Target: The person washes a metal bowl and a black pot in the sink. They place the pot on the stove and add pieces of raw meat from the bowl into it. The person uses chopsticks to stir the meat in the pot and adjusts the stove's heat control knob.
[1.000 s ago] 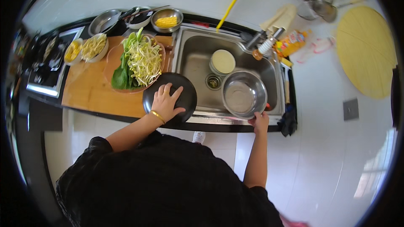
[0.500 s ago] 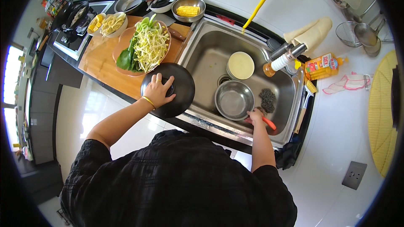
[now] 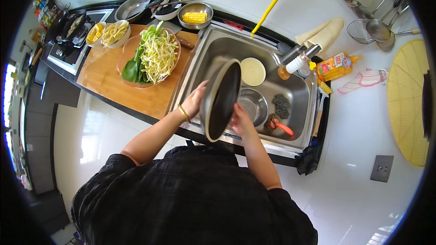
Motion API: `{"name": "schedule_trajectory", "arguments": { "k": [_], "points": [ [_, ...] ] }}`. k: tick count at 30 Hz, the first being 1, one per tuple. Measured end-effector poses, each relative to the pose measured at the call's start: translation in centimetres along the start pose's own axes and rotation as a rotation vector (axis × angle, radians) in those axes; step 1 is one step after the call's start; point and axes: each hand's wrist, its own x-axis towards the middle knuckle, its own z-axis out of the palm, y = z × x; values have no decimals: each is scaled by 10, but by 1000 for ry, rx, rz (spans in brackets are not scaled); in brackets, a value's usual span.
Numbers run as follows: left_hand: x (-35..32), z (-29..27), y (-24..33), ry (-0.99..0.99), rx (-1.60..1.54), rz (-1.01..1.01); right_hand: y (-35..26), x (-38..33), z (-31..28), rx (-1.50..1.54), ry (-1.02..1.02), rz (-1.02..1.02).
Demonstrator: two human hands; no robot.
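A dark round pot lid (image 3: 225, 102) with a pale rim is tilted nearly on edge over the sink's near left side, its dark underside facing right. My left hand (image 3: 197, 98) is closed on its outer side, the fingers partly hidden behind it. At the lower right rim, my right hand (image 3: 240, 119) grips the lid between thumb and fingers. Partly behind the lid and right hand, a steel bowl (image 3: 256, 104) lies in the sink (image 3: 299, 91). A pale cream bowl (image 3: 253, 71) sits beyond it. An orange-handled peeler (image 3: 283, 128) and a grey scouring pad (image 3: 281, 105) lie at the right.
Left of the sink, a cutting board (image 3: 101, 70) bears a plate of bean sprouts (image 3: 158, 54) and greens, with a knife (image 3: 185, 42) beside it. A bowl of corn (image 3: 195, 17) stands behind. The faucet (image 3: 295, 66) and an orange detergent bottle (image 3: 334, 66) are at the right.
My left hand has lifted the lid off the board's edge, moved it right and tipped it up. My right hand has left the peeler and steel bowl and taken the lid's rim.
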Motion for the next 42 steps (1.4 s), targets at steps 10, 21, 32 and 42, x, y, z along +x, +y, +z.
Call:
{"name": "schedule_trajectory", "arguments": {
  "k": [10, 21, 32, 42],
  "points": [
    [30, 36, -13, -221, -315, -207, -101, -48, -72, -575, 254, -255],
    [64, 74, -68, 222, -128, -182, -342, 105, -162, -1825, 956, -451],
    [71, 102, -73, 300, -240, -145, -357, 111, -147, -1587, 853, -383],
    [85, 121, -85, 415, -77, -114, -110, 73, -78, -2016, 434, -594]
  ]
}}
